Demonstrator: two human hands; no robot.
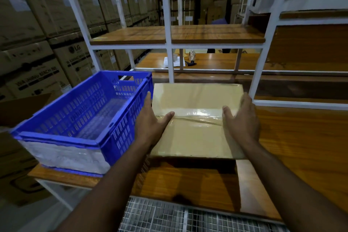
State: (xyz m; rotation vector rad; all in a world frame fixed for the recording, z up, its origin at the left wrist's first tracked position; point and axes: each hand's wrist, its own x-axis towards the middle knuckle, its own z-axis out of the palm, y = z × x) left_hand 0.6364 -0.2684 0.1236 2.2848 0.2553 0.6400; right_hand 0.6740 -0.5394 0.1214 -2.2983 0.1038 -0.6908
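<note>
warehouse | stacked appliance cartons (47, 24) | white metal racking (169, 43) | wooden shelves (207, 34)

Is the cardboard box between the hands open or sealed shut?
Shut: the cardboard box has its flaps flat, with shiny tape along the top seam.
</note>
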